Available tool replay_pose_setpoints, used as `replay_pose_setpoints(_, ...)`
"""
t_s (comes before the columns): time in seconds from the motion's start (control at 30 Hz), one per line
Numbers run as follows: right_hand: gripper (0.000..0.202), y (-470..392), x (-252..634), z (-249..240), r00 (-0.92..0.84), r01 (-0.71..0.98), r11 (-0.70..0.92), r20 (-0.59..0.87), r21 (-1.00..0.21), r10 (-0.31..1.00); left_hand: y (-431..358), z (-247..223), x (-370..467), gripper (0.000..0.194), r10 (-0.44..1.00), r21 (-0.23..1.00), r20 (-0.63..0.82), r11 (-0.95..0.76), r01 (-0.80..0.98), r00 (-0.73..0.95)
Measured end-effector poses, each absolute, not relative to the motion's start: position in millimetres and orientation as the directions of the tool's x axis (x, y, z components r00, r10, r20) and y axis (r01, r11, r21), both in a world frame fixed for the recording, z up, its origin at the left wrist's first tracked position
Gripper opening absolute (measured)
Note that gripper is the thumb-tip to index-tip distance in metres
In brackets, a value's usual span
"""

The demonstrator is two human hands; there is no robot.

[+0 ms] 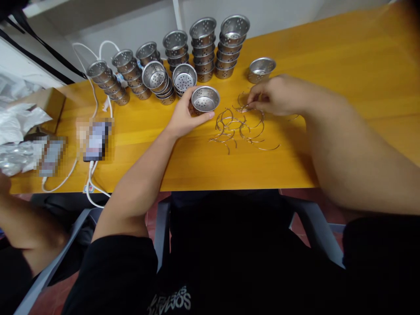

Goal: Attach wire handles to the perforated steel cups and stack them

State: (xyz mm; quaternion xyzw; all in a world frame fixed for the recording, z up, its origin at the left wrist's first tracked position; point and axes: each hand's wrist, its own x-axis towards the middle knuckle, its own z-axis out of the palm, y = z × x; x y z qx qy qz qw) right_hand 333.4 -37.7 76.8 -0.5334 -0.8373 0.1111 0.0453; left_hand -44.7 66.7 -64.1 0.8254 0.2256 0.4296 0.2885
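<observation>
My left hand [185, 114] is closed round a small metal cup with holes [205, 99], its opening tilted up toward me. To the right, my right hand [267, 97] has its fingertips pinched together on a thin wire at the upper edge of a loose pile of curved metal wires [229, 124]. The pile lies on the yellow table [138, 162], right of the held cup. Another metal cup [261, 70] stands alone just behind my right hand.
Several stacks of perforated metal cups [204, 50] stand along the back. At the left lie a phone [96, 141] with white cables, a second device [52, 157], plastic bags [19, 118] and a cardboard box [52, 105]. Another person's arm [33, 218] shows at the left edge.
</observation>
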Motion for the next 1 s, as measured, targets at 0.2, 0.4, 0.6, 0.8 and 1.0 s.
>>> replay_pose_setpoints(0.2, 0.01, -38.7, 333.9, 74.0, -0.46, 0.85, 0.438, -0.007, -0.292, 0.888, 56.1, -55.4, -39.1, 0.136, 0.66, 0.685, 0.559, -0.709, 0.169, 0.502)
replay_pose_setpoints(0.4, 0.014, -41.6, 329.8, 73.2, -0.527, 0.793, 0.525, 0.086, -0.309, 0.846, 45.5, -35.6, -40.4, 0.131, 0.696, 0.682, 0.575, -0.698, 0.218, 0.429)
replay_pose_setpoints(0.6, 0.022, -41.7, 327.8, 69.9, -0.541, 0.772, 0.549, 0.122, -0.321, 0.832, 51.5, -45.2, -40.2, 0.13, 0.69, 0.686, 0.59, -0.702, 0.19, 0.419)
replay_pose_setpoints(0.8, 0.028, -41.9, 327.3, 67.1, -0.547, 0.748, 0.567, 0.163, -0.346, 0.821, 45.0, -33.6, -35.7, 0.131, 0.693, 0.676, 0.587, -0.704, 0.218, 0.417)
replay_pose_setpoints(1.0, 0.024, -45.5, 323.8, 68.4, -0.505, 0.766, 0.51, 0.124, -0.391, 0.854, 41.1, -20.0, -28.8, 0.113, 0.702, 0.703, 0.564, -0.685, 0.195, 0.435)
